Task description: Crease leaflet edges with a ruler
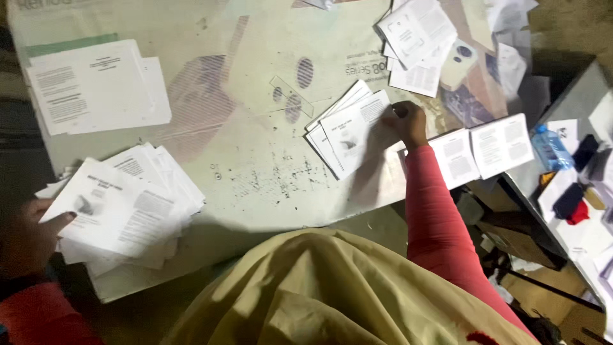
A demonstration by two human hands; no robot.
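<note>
Pinching the top leaflet (357, 124) of a fanned stack near the desk's (255, 185) right edge, the right hand (407, 122) grips it. Left hand (29, 239) holds another leaflet pile (121, 211). Paper looks thin and floppy; corners seem best.

Fanned leaflets (348, 131): small white printed sheets, overlapping in a slanted stack on the cardboard, right of centre, one corner under the right hand.
Held stack (118, 207): larger loose pile of white printed leaflets, splayed at the left edge, top sheet gripped.
</note>
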